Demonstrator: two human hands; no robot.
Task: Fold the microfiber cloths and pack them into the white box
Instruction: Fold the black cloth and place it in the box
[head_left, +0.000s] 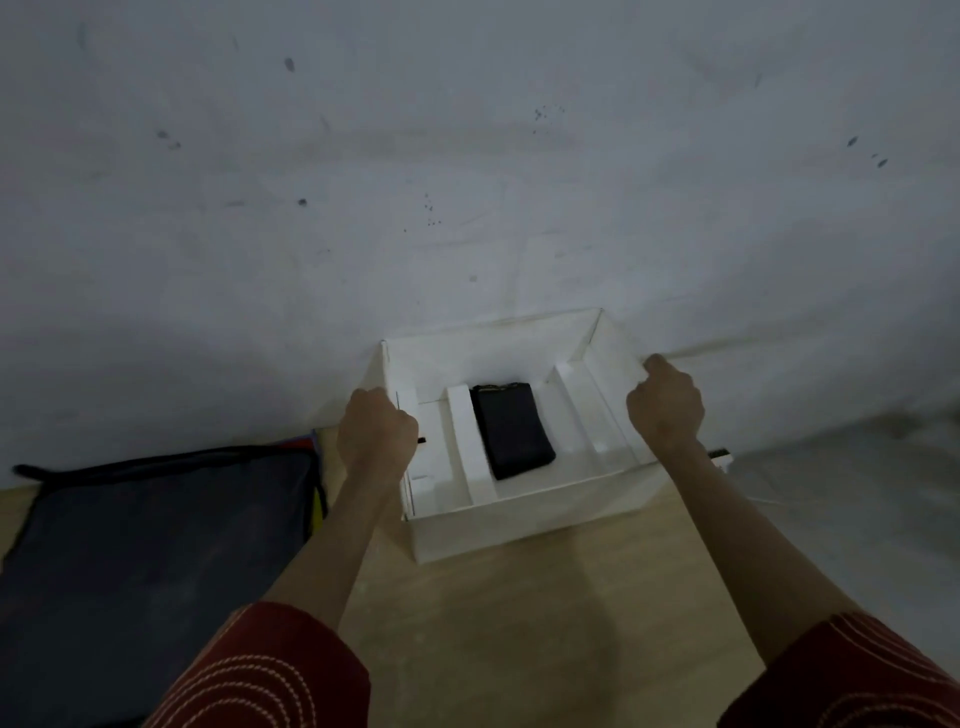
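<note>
A: What's the count at centre frame?
B: One open white cardboard box (519, 519), with one folded black microfiber cloth (511, 430) inside.
A: Dividers?
B: At least three white strips (470, 447).
A: Lower left?
B: One dark flat cloth (150, 545). Also two bare hands, left (376, 434) and right (666, 402).

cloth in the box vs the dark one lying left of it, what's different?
The folded cloth is a small compact bundle; the spread cloth lies open and flat and covers far more area. The folded cloth sits inside the white box between its dividers; the spread cloth lies outside on the tan surface, left of the left hand. The spread cloth has brighter cloths showing at its right edge. Both look dark.
</note>
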